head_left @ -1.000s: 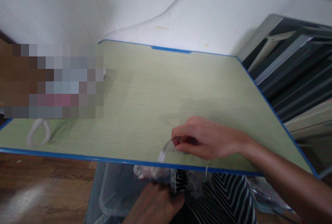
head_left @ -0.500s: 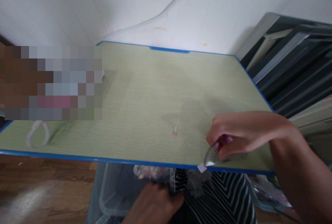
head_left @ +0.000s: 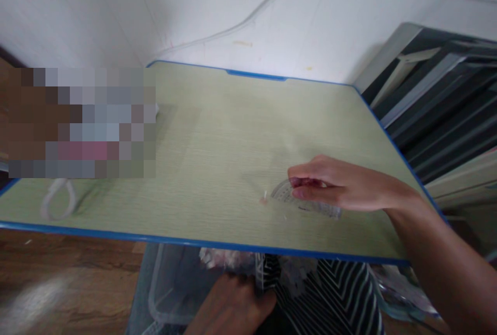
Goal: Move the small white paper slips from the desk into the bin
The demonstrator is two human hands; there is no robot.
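Observation:
Just above the table point(head_left: 217, 159), my right hand point(head_left: 330, 182) pinches a clear half-round protractor point(head_left: 283, 193) between thumb and curled fingers. The protractor is tilted, its printed scale faintly showing. A tiny pinkish-white scrap point(head_left: 264, 199) lies just left of it on the table. Below the table's front edge, my left hand point(head_left: 236, 301) is curled beside a clear plastic bin point(head_left: 163, 299). Its fingertips are hidden, so what they hold cannot be made out. Pale scraps point(head_left: 297, 275) lie on the striped cloth point(head_left: 337, 293) over my lap.
A white loop point(head_left: 58, 200) rests at the table's front left, near a pixelated area point(head_left: 81, 122). Dark flat panels point(head_left: 438, 91) lean along the right side. A white wall point(head_left: 240, 9) with a cable stands behind. Crumpled pinkish bits point(head_left: 229, 258) fill part of the bin.
My right hand has moved left and away from the table's front edge with the protractor. The white paper piece at that edge is gone from there. My left hand has hardly moved.

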